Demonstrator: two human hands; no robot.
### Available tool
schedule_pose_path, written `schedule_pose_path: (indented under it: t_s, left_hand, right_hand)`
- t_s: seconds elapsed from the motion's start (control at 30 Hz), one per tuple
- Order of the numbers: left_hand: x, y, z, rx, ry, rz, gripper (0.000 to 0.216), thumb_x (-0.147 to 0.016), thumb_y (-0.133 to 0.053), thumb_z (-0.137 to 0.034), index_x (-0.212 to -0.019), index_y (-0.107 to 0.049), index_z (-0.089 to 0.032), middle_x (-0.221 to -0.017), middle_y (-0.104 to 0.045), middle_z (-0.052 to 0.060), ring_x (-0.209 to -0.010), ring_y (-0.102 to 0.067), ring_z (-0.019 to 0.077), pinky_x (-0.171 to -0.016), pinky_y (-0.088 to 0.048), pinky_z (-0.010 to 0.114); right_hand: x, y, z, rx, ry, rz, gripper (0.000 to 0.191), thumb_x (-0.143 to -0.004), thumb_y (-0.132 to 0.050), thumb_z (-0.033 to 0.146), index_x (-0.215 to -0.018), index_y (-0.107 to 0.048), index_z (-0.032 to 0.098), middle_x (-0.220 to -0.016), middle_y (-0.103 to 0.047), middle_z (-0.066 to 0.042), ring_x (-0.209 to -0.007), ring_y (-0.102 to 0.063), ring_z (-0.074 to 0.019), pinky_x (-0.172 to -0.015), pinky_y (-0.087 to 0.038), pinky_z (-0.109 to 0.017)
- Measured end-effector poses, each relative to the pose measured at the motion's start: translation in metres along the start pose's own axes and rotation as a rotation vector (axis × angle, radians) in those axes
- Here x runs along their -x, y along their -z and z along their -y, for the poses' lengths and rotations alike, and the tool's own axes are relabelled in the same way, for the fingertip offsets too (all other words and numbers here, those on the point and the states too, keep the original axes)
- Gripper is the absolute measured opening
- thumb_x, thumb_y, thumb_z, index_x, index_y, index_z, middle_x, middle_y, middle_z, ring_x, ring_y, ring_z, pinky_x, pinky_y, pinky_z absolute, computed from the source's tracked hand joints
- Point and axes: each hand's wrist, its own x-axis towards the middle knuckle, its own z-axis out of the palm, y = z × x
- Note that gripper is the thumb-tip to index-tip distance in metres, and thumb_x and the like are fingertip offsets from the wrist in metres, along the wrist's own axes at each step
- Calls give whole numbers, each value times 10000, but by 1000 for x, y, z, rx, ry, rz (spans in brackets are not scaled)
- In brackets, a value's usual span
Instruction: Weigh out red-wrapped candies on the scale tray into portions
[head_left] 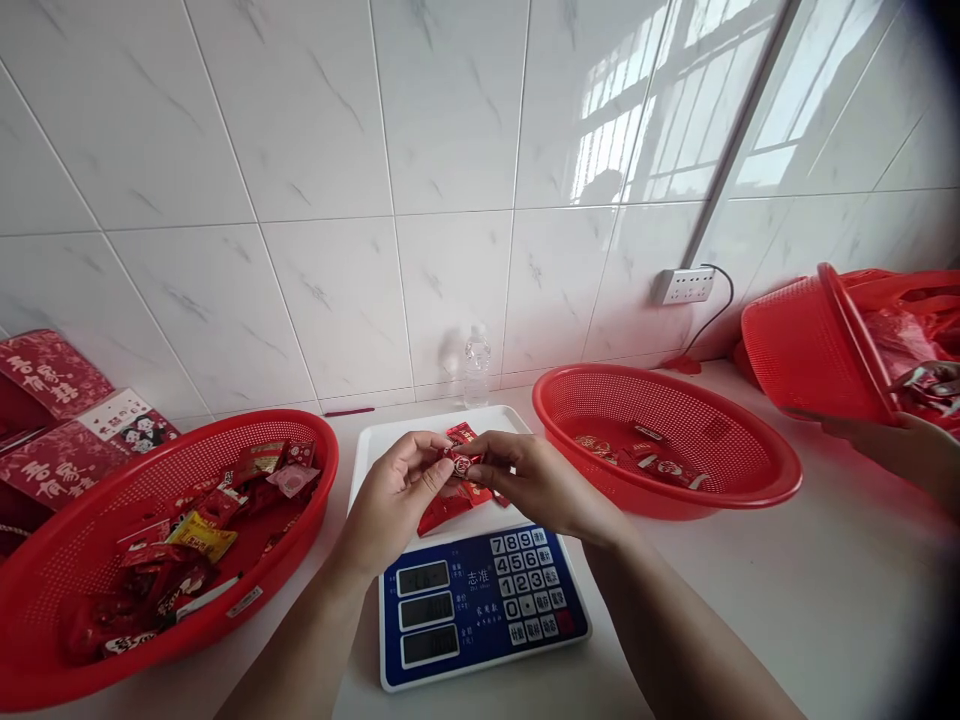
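Marbled wall tiles (322,130) are forming the backdrop to the white tabletop (810,590) I am viewing remotely. Above the white pan (375,450) of the scale (469,580), I am bringing the left hand (405,490) and right hand (532,478) together, both pinching a small red packet (460,466). Further packets (442,510) are lying on the pan. The left basket (247,430) and right basket (600,392), both holding wrapped items, are flanking the scale. A clear bottle (477,370) is standing behind.
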Motion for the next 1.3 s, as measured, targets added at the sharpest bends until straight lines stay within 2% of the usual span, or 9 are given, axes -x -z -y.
schedule_pose_path:
  t_s: [0.17, 0.37, 0.53, 0.7, 0.8, 0.93, 1.07, 1.2, 1.3]
  left_hand:
    - [-2, 11, 4, -428, -138, -165, 161, -855, -542, -359, -934, -598, -230, -960, -645, 46, -920, -601, 199, -785, -488, 314]
    - [-1, 18, 13, -788, -79, 109, 143, -822, -568, -295, -941, -641, -263, -1011, -644, 51, -977, -572, 255, -833, -444, 396]
    - [0, 15, 16, -907, -31, 277, 194, -817, -566, -247, -998, -636, -248, -1083, -627, 59, -1086, -518, 267, -893, -422, 417]
    - [-3, 13, 18, -945, -21, 269, 214, -829, -554, -244, -1027, -636, -249, -1098, -632, 56, -1073, -534, 262, -899, -429, 415]
    - [-5, 13, 23, -955, -40, 240, 283, -850, -539, -347, -1099, -617, -238, -1193, -600, 77, -1152, -499, 270, -956, -405, 423]
    - [-8, 18, 32, -1018, -28, 235, 557, -844, -493, -525, -1301, -498, -208, -1430, -414, 114, -1359, -275, 298, -1079, -265, 471]
    - [-12, 22, 39, -1045, 51, 295, 657, -858, -379, -612, -1375, -417, -209, -1477, -348, 101, -1399, -172, 291, -1100, -204, 498]
    - [-14, 23, 42, -1071, 69, 320, 669, -859, -328, -641, -1364, -427, -214, -1496, -311, 90, -1413, -103, 281, -1112, -157, 500]
    - [-14, 23, 42, -1101, 55, 315, 669, -862, -314, -641, -1350, -436, -200, -1465, -366, 115, -1407, -131, 294, -1108, -146, 515]
  right_hand:
    - [-7, 22, -19, 446, -113, -267, 195, -863, -533, 340, -951, -662, 223, -874, -715, -43, -795, -641, -189, -698, -461, -297]
    - [-12, 35, -41, 774, -317, -42, 284, -885, -468, 334, -1053, -651, 196, -993, -711, -94, -912, -643, -247, -708, -448, -313]
    - [-11, 30, -47, 775, -283, 45, 363, -874, -469, 268, -1196, -593, 158, -1172, -651, -113, -1057, -591, -259, -832, -440, -347]
    - [-15, 26, -54, 775, -253, 71, 262, -840, -478, 163, -979, -698, 197, -974, -715, -78, -912, -638, -224, -764, -447, -303]
    - [-18, 18, -55, 767, -229, 56, 266, -855, -473, 168, -998, -694, 210, -1003, -707, -81, -943, -630, -221, -793, -443, -303]
    - [-20, 5, -50, 721, -114, 36, 349, -901, -436, 224, -1211, -596, 229, -1219, -621, -87, -1138, -535, -223, -929, -404, -347]
    - [-20, -9, -48, 608, 11, 228, 444, -937, -382, 357, -1364, -447, 252, -1452, -405, -48, -1362, -279, -223, -1092, -234, -433]
    - [-22, -11, -49, 586, -2, 319, 432, -956, -322, 393, -1323, -504, 254, -1427, -444, -37, -1377, -250, -221, -1118, -164, -456]
    - [-19, 1, -47, 608, -31, 250, 440, -952, -328, 401, -1335, -491, 260, -1434, -432, -48, -1375, -255, -240, -1101, -219, -459]
